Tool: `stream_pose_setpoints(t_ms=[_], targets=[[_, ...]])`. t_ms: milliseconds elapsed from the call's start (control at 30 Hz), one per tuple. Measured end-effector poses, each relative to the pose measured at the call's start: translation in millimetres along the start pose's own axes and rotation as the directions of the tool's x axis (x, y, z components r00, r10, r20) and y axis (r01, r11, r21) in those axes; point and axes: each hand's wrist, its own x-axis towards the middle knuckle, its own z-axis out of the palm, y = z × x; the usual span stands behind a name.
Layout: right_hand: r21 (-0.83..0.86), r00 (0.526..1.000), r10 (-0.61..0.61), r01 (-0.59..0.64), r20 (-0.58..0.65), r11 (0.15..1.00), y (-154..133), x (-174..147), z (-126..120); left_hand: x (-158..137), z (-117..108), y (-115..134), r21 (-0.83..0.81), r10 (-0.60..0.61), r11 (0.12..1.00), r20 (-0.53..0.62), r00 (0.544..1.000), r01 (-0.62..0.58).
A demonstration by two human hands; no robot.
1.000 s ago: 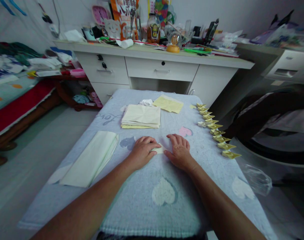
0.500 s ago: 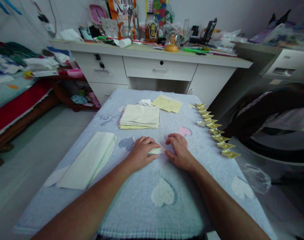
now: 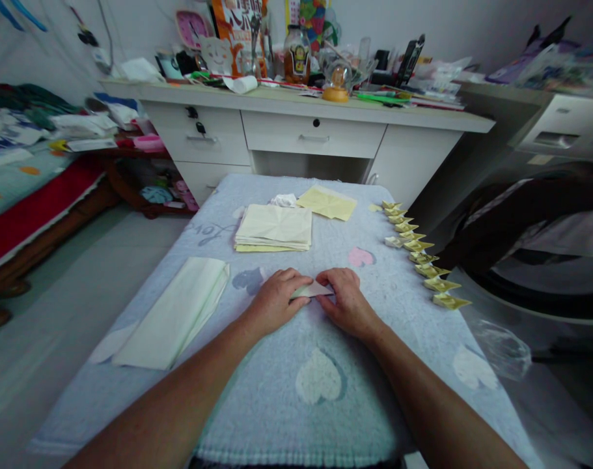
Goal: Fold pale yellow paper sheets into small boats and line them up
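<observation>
Between my two hands is a small folded piece of pale paper (image 3: 310,290), low over the cloth-covered table (image 3: 257,404). My left hand (image 3: 280,296) pinches its left end between thumb and fingers. At the paper's right end, my right hand (image 3: 344,298) has thumb and fingers closed on it. Just beyond my hands lies a stack of creased cream paper (image 3: 274,225). A larger folded pale sheet (image 3: 174,316) rests to the left of my left forearm.
Several small folded paper boats (image 3: 440,284) stand in a row along the table's right edge. A yellow sheet (image 3: 328,202) and a crumpled white paper (image 3: 283,200) lie behind the stack. A white desk (image 3: 316,137) with drawers stands beyond, a front-loading washer (image 3: 554,143) at right.
My right hand has closed in on the right end of the folded paper, its fingers now gripping it. The paper's right end looks slightly raised. My left hand has barely moved.
</observation>
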Motion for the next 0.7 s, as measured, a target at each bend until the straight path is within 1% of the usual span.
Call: stream_pose_setpoints(t_ms=[133,233,400,533,633,700], targets=[[0.054,0.999,-0.024,0.026,-0.03,0.998,-1.4,0.3,-2.7,0.5,-4.6,1.9,-0.151,-0.052,0.987,-0.008,0.999,0.051],[0.112,0.998,-0.029,0.035,-0.054,0.993,-1.2,0.7,-4.3,0.2,-6.6,4.1,-0.23,-0.082,0.97,-0.031,0.996,0.073],[0.286,0.992,-0.027,0.062,-0.124,0.956,-3.2,0.3,-5.8,0.2,-6.3,8.8,-0.389,-0.156,0.914,-0.065,0.986,0.119],[0.452,0.982,0.073,0.013,-0.173,0.892,-4.0,0.3,-2.3,0.5,-6.8,10.8,-0.514,-0.207,0.847,-0.084,0.975,0.135],[0.449,0.95,0.163,-0.028,-0.266,0.893,-3.2,1.4,1.0,0.3,-6.0,10.5,-0.564,-0.243,0.814,-0.12,0.963,0.135],[0.425,0.937,0.204,-0.068,-0.284,0.903,-3.2,1.9,1.9,0.0,-3.9,10.3,-0.578,-0.259,0.807,-0.158,0.953,0.123]])
